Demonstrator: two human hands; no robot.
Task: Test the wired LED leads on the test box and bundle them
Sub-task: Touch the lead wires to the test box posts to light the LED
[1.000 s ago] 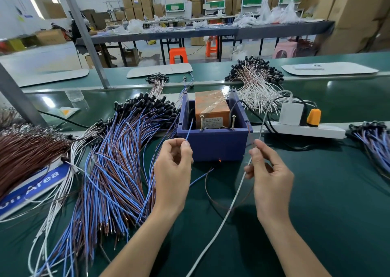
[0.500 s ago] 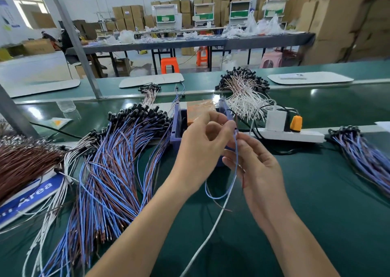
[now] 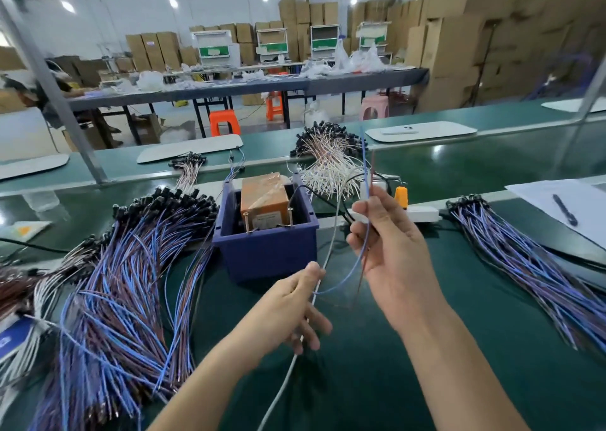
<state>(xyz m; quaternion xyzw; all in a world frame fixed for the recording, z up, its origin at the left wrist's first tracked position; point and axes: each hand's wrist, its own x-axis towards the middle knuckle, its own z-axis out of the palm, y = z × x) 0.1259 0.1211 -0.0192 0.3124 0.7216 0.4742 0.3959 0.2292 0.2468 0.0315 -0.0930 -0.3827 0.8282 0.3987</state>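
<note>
The blue test box (image 3: 265, 250) stands mid-bench with an orange block (image 3: 265, 197) and two upright metal pins inside. My right hand (image 3: 393, 253) is raised just right of the box and pinches a blue-and-brown LED lead (image 3: 366, 181), whose free ends point up. The lead loops down and left to my left hand (image 3: 285, 306), which grips its lower end below the box's front right corner. A white cable (image 3: 282, 384) runs through or behind the left fingers; I cannot tell which. A large fan of blue-and-brown leads (image 3: 131, 283) lies to the left.
Another spread of blue-and-brown leads (image 3: 524, 260) lies at the right, and white leads with black heads (image 3: 328, 165) sit behind the box. A white power strip (image 3: 423, 214) with an orange plug (image 3: 400, 196) is behind my right hand. Paper with a pen (image 3: 562, 209) lies far right.
My hands have parted from in front of the box. The right hand went up and right with the lead, and the left dropped toward me. The view has tilted up.
</note>
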